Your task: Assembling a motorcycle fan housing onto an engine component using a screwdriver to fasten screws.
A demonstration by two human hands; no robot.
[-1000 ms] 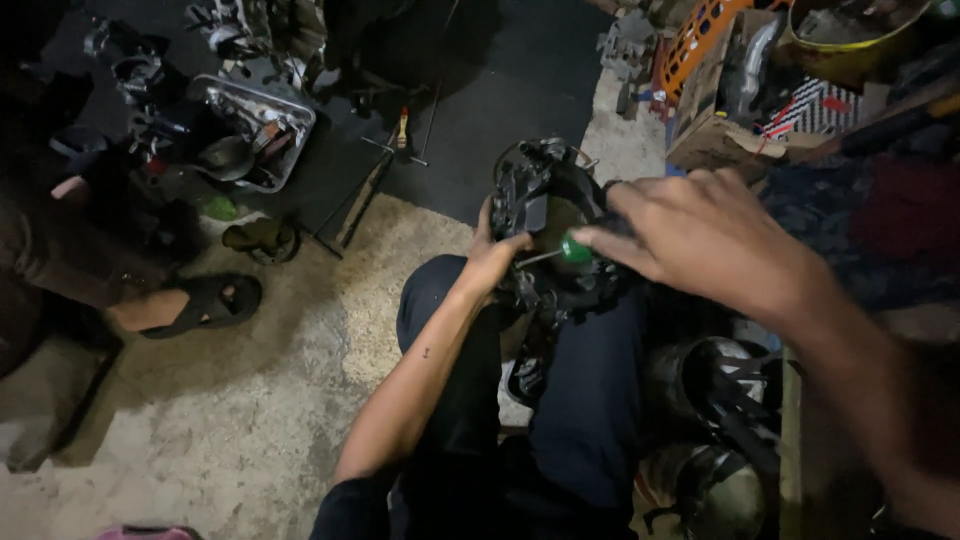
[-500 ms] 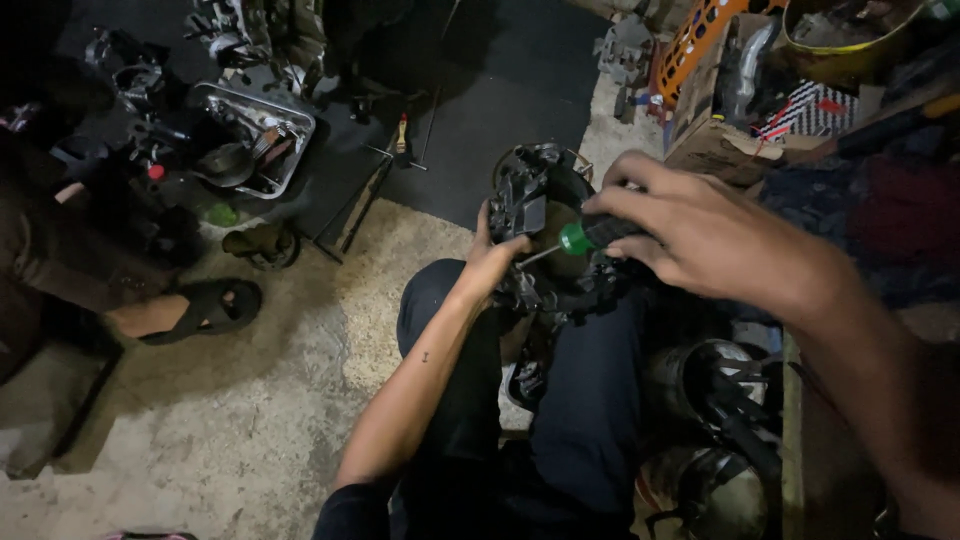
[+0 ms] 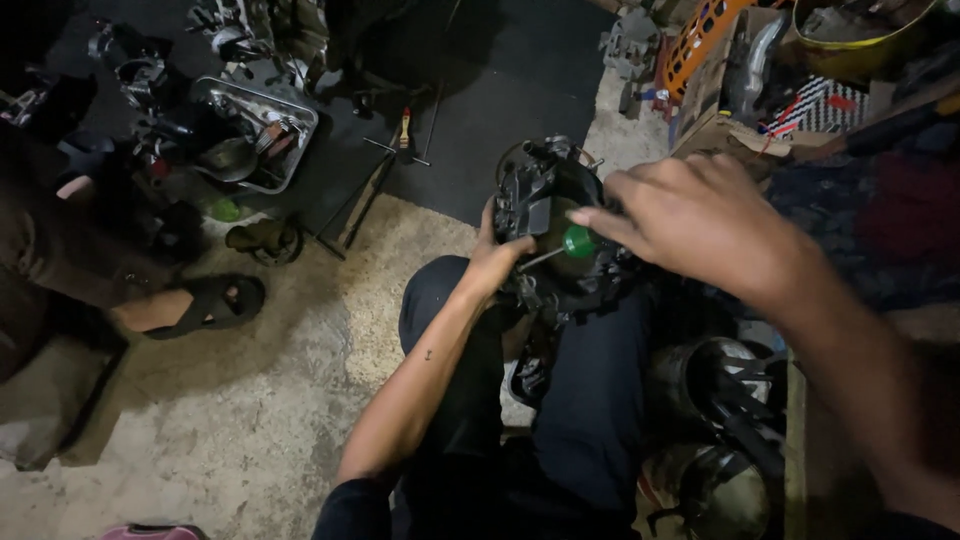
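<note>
Engine part: black, resting on the lap
Left hand: gripping its near side
Right hand: closing fingers around a green-handled screwdriver

Looking down, I see my own left hand and right hand, both bare, with no gloves, rings or watch. My forearms are bare too. A small dark mark sits on the inside of the left forearm. A dark short sleeve shows at my upper arm, and I wear dark blue trousers.
</note>
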